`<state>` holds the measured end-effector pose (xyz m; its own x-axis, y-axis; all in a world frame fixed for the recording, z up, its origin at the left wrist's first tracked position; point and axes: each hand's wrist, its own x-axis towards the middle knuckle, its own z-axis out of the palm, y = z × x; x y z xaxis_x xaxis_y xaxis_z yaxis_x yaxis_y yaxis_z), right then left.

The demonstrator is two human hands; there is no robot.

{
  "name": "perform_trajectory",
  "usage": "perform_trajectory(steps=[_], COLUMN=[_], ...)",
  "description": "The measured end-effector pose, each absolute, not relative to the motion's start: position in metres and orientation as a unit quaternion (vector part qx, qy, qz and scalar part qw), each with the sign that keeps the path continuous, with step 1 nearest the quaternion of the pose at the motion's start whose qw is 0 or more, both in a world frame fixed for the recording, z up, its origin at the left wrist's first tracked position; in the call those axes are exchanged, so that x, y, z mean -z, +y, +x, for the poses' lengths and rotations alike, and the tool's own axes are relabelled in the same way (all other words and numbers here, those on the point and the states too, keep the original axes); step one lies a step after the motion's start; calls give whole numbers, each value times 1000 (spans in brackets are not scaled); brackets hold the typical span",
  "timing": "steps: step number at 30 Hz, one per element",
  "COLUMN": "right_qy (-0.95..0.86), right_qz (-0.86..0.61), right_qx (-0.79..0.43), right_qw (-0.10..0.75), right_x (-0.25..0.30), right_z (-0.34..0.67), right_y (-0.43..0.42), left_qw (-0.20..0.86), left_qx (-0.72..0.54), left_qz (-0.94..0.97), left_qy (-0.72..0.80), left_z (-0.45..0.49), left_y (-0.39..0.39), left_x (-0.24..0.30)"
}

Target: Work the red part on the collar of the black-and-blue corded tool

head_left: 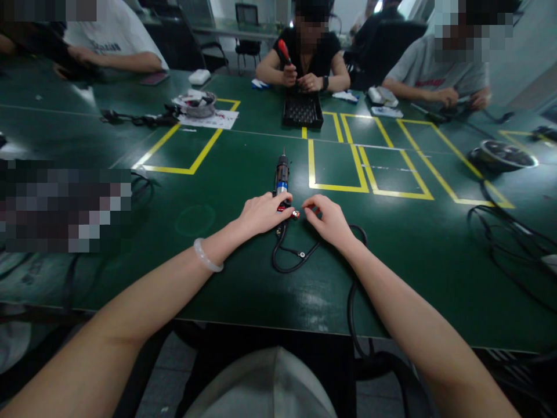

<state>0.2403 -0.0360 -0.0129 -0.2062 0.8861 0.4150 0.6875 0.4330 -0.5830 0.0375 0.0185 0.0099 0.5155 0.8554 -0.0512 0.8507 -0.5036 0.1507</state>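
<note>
An electric screwdriver (282, 174) with a black, blue and silver body lies on the green table, its bit pointing away from me. My left hand (266, 212) is closed around its rear part, where some red shows. A small red and silver piece (296, 214) sticks out by the left fingertips. Just to the right, my right hand (324, 217) is held with curled fingers, thumb and fingertips apart, and nothing shows between them. From the tool's rear a black cable (282, 270) loops toward me, passes under my right wrist and drops over the table edge.
Yellow tape rectangles (339, 188) mark the green table (243, 290). Across from me a person works over a black tray (303, 111), holding a red-handled tool (284, 51). A round container (198, 104) stands far left, a round dish (503, 155) and cables (491, 232) at right.
</note>
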Motion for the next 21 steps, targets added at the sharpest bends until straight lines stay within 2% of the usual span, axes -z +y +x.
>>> perform_trajectory(steps=[21], right_qy=[-770], right_qz=[-517], right_qx=[-148], right_qw=[344], right_x=[14], right_z=[239], right_y=[-36], left_qw=[77], left_qx=[-12], left_qz=[866], left_qy=[494], left_z=[37], left_y=[16], left_x=[-12])
